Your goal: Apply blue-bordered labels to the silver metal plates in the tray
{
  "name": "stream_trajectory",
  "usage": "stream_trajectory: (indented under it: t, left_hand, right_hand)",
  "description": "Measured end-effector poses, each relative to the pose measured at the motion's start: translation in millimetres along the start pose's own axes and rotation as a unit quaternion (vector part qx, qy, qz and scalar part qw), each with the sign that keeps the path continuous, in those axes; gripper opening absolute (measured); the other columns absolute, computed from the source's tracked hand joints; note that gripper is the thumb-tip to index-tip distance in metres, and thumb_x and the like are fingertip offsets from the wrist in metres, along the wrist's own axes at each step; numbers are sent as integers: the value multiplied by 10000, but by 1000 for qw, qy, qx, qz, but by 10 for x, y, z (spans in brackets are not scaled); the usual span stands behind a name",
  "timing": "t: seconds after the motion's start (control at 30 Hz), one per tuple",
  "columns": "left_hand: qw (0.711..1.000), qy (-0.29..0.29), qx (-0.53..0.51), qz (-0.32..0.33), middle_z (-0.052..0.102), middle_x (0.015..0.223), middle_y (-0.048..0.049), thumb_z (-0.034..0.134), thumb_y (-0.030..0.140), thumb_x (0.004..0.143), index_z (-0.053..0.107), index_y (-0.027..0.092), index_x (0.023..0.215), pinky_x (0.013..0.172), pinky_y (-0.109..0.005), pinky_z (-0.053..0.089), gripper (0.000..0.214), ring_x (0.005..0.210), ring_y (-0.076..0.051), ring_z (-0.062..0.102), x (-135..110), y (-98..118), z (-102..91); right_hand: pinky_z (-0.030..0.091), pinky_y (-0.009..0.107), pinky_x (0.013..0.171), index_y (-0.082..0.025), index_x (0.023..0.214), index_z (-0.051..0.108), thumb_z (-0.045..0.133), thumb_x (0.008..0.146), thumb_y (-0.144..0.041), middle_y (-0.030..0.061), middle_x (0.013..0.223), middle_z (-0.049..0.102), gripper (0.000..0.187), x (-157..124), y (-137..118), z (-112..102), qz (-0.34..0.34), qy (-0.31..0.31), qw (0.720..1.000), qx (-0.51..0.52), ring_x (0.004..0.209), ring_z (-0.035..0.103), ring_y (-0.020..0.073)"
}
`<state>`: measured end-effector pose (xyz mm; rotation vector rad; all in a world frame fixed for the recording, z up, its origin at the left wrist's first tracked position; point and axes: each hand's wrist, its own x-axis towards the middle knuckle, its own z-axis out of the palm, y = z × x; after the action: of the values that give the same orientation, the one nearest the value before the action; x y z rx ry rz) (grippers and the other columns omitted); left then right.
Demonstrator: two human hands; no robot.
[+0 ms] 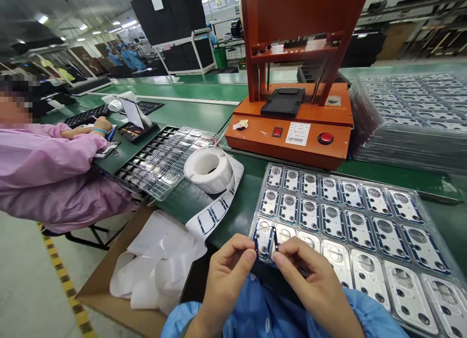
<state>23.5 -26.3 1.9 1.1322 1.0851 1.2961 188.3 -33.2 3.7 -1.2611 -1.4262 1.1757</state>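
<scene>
My left hand (228, 272) and my right hand (310, 279) are pinched together on a small dark blue frame-shaped sticker (265, 240), held just above the near left corner of a clear plastic tray (441, 260). The tray holds rows of small metal parts; the far rows carry blue frames, the near right ones look bare. A white roll of sticker tape (208, 169) lies left of the tray, its strip with blue frames trailing toward my left hand.
An orange press machine (292, 129) stands behind the tray. A stack of clear trays (412, 119) sits at the right. A cardboard box (109, 299) with white backing paper lies below the table edge. A person in pink (47, 172) works at the left beside a dark parts tray (164, 160).
</scene>
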Motion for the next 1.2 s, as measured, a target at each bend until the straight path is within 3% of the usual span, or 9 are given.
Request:
stream_trajectory:
  t: [0.1, 0.23, 0.4, 0.47, 0.6, 0.77, 0.97, 1.2]
  left_hand:
    - [981, 39, 144, 127, 624, 873, -8, 554, 162, 878, 654, 224, 963, 701, -188, 504, 145, 773, -101, 602, -15, -16, -33]
    - [889, 107, 315, 315, 621, 942, -33, 521, 18, 835, 618, 195, 1044, 764, -248, 503, 290, 866, -136, 598, -40, -58, -86]
    - [832, 157, 399, 352, 582, 964, -41, 547, -5, 808, 594, 207, 1125, 749, -279, 498, 385, 857, -148, 581, -10, -17, -107]
    - [845, 126, 418, 309, 550, 910, -31, 559, 54, 830, 644, 210, 1028, 739, -263, 488, 267, 829, -138, 563, 24, 30, -104]
    - [919, 27, 354, 173, 516, 862, -20, 528, 190, 886, 671, 220, 891, 726, -216, 485, 147, 819, -123, 563, 82, 75, -83]
    - [960, -17, 262, 99, 519, 854, -14, 570, 254, 867, 671, 234, 863, 696, -204, 481, 103, 788, -120, 566, 107, 19, -58]
    - [974, -14, 216, 64, 505, 808, -5, 617, 239, 835, 632, 212, 749, 685, -213, 444, 92, 751, -117, 537, 127, 10, -30]
    - [962, -37, 251, 98, 497, 815, -5, 611, 203, 833, 604, 208, 745, 690, -222, 442, 88, 769, -120, 536, 141, 39, 15]
  right_hand:
    - [373, 236, 553, -212, 714, 573, 555, 893, -349, -22, 659, 501, 226, -16, -29, 6, 6, 25, 999, 22, 588, 468, 131]
    - [363, 236, 548, -209, 696, 577, 571, 876, -350, -24, 651, 495, 229, -34, -49, 18, 11, 48, 998, 49, 577, 454, 126]
    - [352, 228, 517, -203, 684, 581, 585, 874, -347, -32, 611, 487, 239, -16, -18, 9, 20, 76, 996, 36, 540, 441, 114]
    - [352, 220, 496, -200, 692, 584, 588, 874, -345, -35, 600, 485, 233, -3, 1, 1, 11, 69, 997, 34, 522, 436, 109]
    - [363, 214, 495, -194, 699, 580, 580, 879, -345, -30, 607, 496, 235, 4, 16, -9, 8, 60, 997, 46, 525, 443, 108]
    - [346, 219, 501, -192, 703, 567, 572, 885, -348, -37, 607, 467, 240, 1, 11, -4, 21, 44, 997, 68, 531, 426, 105]
    - [363, 222, 520, -192, 706, 561, 573, 884, -319, -34, 632, 481, 219, 0, -21, -12, 4, 32, 998, 56, 553, 446, 108]
    - [370, 219, 515, -193, 740, 574, 543, 906, -226, -24, 655, 531, 173, -96, -229, -105, -91, 68, 991, -68, 546, 472, 101]
